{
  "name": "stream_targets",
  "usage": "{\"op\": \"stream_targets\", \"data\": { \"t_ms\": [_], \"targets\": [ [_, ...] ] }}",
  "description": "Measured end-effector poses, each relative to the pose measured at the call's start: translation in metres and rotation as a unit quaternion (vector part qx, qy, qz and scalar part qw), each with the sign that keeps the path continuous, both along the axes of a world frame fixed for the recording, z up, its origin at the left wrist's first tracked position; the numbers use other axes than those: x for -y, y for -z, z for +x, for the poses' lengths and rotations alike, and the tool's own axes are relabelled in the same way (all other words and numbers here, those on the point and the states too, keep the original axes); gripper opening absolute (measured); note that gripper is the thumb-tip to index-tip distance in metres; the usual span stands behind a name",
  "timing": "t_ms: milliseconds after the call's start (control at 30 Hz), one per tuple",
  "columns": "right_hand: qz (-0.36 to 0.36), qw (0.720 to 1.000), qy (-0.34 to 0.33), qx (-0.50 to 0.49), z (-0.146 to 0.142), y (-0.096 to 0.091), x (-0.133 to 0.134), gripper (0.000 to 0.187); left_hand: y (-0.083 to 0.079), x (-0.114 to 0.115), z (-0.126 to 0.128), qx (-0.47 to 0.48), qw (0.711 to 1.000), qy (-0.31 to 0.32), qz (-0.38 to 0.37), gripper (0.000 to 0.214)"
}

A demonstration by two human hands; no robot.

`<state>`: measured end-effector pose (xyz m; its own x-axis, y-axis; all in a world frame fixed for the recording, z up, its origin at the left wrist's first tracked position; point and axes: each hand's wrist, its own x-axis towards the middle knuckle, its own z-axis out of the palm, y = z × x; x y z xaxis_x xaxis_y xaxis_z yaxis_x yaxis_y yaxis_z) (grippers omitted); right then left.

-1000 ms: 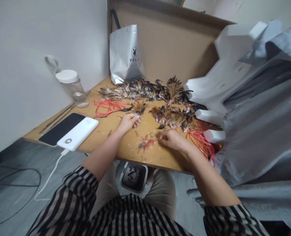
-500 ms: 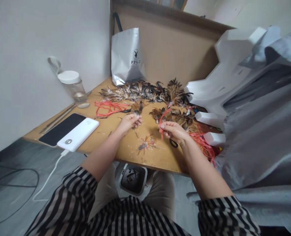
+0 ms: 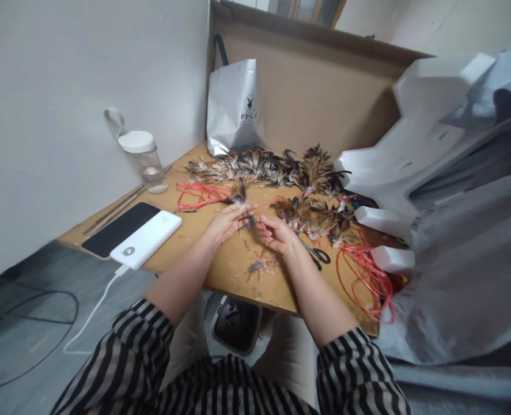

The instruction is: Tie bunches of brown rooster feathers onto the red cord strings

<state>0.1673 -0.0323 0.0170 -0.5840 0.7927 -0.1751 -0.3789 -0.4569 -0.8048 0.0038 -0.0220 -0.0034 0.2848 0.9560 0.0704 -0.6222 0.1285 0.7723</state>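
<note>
My left hand (image 3: 228,222) pinches 1 feather tuft (image 3: 239,195), my right hand (image 3: 280,236) grips red cord (image 3: 264,226); I'd pull it taut.

The feathers (image 3: 281,167) are brown and black, the cords (image 3: 199,193) red, the far bag (image 3: 235,106) silver, the power bank (image 3: 147,238) white, the near sleeves (image 3: 143,340) black-and-white striped.

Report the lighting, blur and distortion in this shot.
Head view: soft, even light, no glare or hard shadows; the wide-angle lens bows the cardboard backing and wall; the left hand on the feather bundle and the right hand pinching the red string are fairly sharp; slight smear on the floor at left.
</note>
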Motion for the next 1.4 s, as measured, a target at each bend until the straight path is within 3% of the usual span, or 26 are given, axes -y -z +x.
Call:
{"op": "stream_targets", "data": {
  "t_ms": [133,267,367,433,567,633,767,1067,1400],
  "targets": [
    [0.001,0.996,-0.088,-0.025,0.001,0.005,0.004,0.016,-0.002,0.004,0.002,-0.030,0.998,0.045,0.010,0.016],
    [0.000,0.996,-0.091,-0.005,0.001,0.006,0.003,0.020,-0.002,0.005,0.004,-0.049,0.997,0.052,0.016,0.018],
    [0.016,0.997,-0.046,0.054,-0.001,0.006,0.003,0.022,0.000,0.004,0.005,-0.062,0.997,0.033,0.029,0.018],
    [0.045,0.992,0.024,0.112,-0.002,0.005,0.003,0.024,0.001,0.002,0.005,-0.084,0.996,0.015,0.041,0.019],
    [0.133,0.947,0.198,0.216,0.000,0.001,0.004,0.025,0.004,0.000,0.005,-0.160,0.984,-0.043,0.062,0.023],
    [0.179,0.921,0.238,0.252,0.003,-0.001,0.004,0.025,0.004,-0.001,0.005,-0.197,0.976,-0.066,0.071,0.025],
    [0.260,0.886,0.242,0.299,0.005,-0.001,0.006,0.029,0.003,0.000,0.007,-0.228,0.966,-0.084,0.090,0.026],
    [0.306,0.845,0.252,0.360,-0.004,0.005,0.007,0.031,-0.002,0.004,0.012,-0.219,0.967,-0.095,0.086,0.026],
    [0.295,0.845,0.257,0.364,-0.002,0.009,0.004,0.028,-0.001,0.004,0.012,-0.231,0.965,-0.084,0.090,0.026]
  ]
}}
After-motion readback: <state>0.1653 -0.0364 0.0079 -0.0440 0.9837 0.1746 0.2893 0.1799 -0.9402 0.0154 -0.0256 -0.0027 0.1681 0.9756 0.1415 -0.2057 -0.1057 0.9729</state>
